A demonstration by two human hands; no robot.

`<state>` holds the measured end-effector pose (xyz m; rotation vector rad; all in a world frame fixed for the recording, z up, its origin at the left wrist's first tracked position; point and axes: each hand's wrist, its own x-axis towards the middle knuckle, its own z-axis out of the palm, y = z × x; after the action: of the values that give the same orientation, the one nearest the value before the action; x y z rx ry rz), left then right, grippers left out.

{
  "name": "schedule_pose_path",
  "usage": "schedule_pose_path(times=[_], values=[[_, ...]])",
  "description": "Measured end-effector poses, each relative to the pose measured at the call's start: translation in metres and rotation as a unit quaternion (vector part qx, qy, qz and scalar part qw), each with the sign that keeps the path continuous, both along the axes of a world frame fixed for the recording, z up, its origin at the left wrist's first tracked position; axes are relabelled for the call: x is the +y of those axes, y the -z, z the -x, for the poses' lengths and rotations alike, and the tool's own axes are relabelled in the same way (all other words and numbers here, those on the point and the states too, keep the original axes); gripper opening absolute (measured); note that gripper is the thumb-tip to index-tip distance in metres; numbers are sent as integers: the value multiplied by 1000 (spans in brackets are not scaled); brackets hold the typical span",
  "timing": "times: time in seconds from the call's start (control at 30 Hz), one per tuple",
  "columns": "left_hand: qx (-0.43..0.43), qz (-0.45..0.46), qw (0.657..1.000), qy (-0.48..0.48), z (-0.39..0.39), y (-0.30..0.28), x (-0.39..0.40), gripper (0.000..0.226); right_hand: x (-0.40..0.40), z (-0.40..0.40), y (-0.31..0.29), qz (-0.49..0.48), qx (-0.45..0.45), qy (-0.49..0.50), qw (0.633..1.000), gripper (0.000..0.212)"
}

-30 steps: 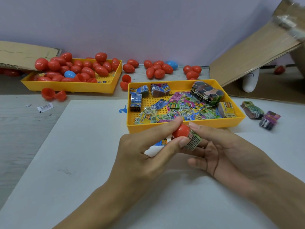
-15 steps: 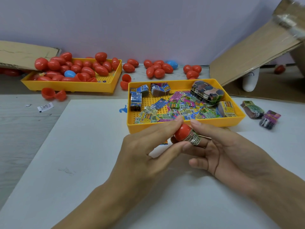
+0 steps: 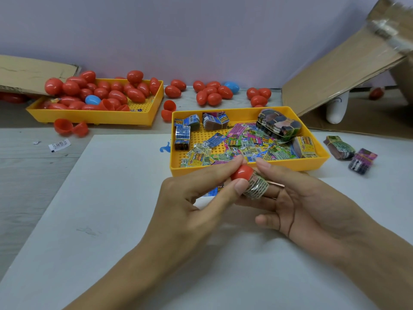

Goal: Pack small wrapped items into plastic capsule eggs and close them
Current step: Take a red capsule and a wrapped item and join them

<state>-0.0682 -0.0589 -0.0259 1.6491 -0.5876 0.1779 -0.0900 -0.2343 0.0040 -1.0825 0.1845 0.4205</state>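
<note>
Wrapped item now rolled tighter; L hand pinches red half; R hand prob. grips item.

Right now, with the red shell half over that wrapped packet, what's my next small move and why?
Probably push the red shell further over the wrapped packet. The left hand pinches the shell, the right hand holds the packet, and much of the packet sticks out.

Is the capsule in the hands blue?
No, the capsule half pinched by the left hand is red, with the right hand pushing a wrapped item in.
</note>
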Motion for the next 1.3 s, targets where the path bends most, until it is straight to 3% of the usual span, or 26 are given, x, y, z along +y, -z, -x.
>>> schedule_pose_path(times=[0.77, 1.1, 1.3], values=[[-4, 3, 1000, -10, 4, 0, -3, 34, 0, 1, -3, -38, 25, -8, 999, 27], [56, 40, 997, 30, 7, -2, -5, 25, 2, 3, -3, -30, 25, 1, 999, 23], [117, 122, 983, 66, 9, -2, -9, 27, 4, 4, -4, -28, 17, 12, 999, 20]])
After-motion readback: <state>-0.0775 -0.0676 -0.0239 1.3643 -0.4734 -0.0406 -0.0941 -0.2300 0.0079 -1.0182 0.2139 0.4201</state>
